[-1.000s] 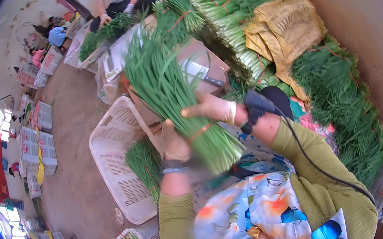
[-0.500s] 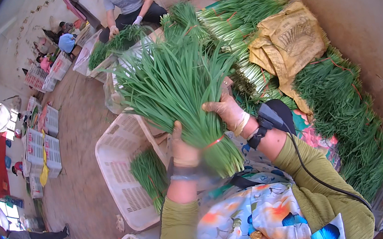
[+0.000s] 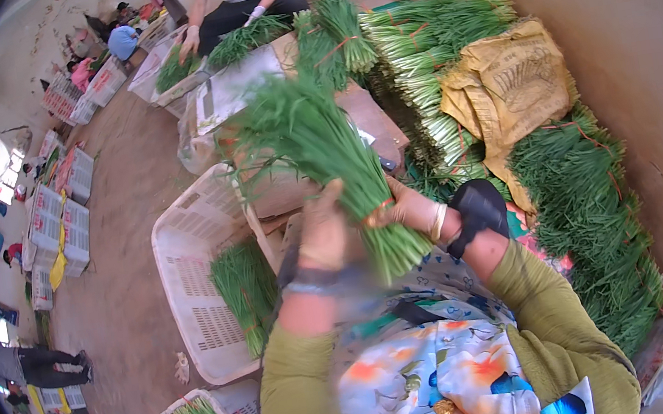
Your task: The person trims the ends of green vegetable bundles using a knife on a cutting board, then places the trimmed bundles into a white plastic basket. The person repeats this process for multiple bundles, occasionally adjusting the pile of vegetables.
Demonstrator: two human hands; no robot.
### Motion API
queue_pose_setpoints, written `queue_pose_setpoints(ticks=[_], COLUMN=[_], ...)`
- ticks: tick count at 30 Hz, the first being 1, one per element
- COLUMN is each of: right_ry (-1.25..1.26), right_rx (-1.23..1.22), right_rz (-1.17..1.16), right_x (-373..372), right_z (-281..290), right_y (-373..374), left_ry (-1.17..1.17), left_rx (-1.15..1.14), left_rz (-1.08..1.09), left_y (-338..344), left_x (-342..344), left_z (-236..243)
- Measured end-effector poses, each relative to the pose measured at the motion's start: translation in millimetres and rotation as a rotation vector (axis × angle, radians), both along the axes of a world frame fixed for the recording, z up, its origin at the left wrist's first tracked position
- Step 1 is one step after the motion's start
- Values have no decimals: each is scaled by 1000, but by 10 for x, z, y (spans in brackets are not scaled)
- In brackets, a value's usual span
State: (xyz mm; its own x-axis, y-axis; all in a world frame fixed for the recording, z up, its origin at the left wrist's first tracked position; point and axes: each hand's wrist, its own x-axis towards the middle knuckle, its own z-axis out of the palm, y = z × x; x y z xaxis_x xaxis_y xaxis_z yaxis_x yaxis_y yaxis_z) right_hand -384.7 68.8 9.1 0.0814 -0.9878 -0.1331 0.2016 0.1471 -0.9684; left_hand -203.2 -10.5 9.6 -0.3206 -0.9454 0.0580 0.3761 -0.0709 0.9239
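Motion blurs the left hand [image 3: 325, 234], hiding its fingers.

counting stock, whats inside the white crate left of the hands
The white crate holds one small pile of green chives along its right side; the rest shows bare perforated floor. The left hand and forearm cover its near right corner, so anything there is hidden.

A bound bunch of long green chives [image 3: 324, 157] is sitting between the left hand [image 3: 325, 229] and right hand [image 3: 411, 210]. A white slotted plastic crate [image 3: 194, 287] is lying left, holding chives. A yellow woven sack [image 3: 507, 91] is resting on stacked bundles far right.
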Motion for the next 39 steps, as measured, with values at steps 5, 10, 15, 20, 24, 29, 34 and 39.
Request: queue_pose_setpoints(ticks=[5, 10, 15, 20, 24, 29, 34, 39], right_ry=[-864, -816, -821, 45, 191, 143, -261, -322], right_rx=[342, 313, 235, 79, -108, -230, -216, -183], right_rz=[218, 66, 237, 212, -58, -192, -350, -248], right_x=[-480, -380, -108, -329, -331, 5, 124, 55], right_z=[107, 228, 260, 301, 354, 428, 374, 288], right_y=[-12, 195, 277, 112, -166, -488, -536, -602], left_ry=[91, -174, 192, 619, 482, 207, 496, 516], left_rx=[139, 214, 399, 452, 416, 217, 475, 482], left_rz=[52, -456, -602, -580, -428, -208, -258, -210], left_y=[-31, 272, 264, -54, -34, 129, 117, 101], left_x=[928, 957, 309, 123, 54, -188, 48, 59], left_z=[-15, -290, -468, -90, 166, 245, 326, 266])
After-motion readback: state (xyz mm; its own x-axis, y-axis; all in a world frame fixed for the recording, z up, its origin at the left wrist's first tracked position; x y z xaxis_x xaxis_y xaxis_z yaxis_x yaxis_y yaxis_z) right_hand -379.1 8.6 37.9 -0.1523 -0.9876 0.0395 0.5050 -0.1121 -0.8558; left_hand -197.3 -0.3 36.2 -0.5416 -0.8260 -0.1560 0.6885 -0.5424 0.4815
